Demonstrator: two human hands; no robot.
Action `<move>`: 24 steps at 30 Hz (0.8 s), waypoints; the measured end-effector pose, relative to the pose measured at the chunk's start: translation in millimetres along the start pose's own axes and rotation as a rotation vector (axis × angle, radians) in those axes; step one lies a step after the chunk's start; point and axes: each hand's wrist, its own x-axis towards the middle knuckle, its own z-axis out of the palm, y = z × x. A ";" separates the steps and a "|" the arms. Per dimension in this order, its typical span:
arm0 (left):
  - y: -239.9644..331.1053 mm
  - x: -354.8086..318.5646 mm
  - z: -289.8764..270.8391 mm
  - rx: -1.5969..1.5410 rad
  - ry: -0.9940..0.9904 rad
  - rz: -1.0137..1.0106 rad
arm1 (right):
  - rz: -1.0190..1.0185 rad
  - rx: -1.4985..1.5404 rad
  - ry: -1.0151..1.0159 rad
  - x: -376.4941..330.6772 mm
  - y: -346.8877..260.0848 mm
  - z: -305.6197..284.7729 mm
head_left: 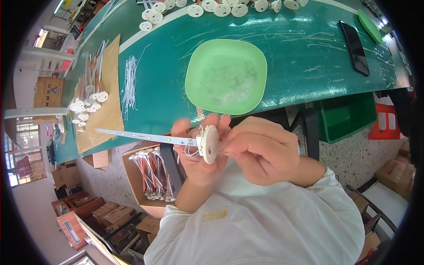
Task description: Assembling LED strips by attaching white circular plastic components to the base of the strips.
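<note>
Just in front of my chest, my left hand (196,168) is closed round a white round cap (211,145) at the end of a narrow LED strip (148,137). The strip points left, and small yellow chips show along it. Thin white wire (191,152) loops out behind the cap. Close to the cap's face, my right hand (267,152) has its thumb and forefinger pinched together. Something thin and pale seems to run from that pinch to the cap, too small to make out. Beyond both hands, a light green tray (198,79) with whitish specks lies on the green table (291,66).
Left of the tray lies a bundle of white cords (130,84). Capped strips (90,95) rest on cardboard (110,101); more white caps (221,9) line the far side. A black phone (354,48) lies right. Below stand a carton (139,187) of strips and a green crate (353,119).
</note>
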 end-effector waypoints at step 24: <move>28.2 -8.4 -9.4 0.315 0.208 -0.040 | -0.134 -0.142 -0.089 5.9 7.5 8.4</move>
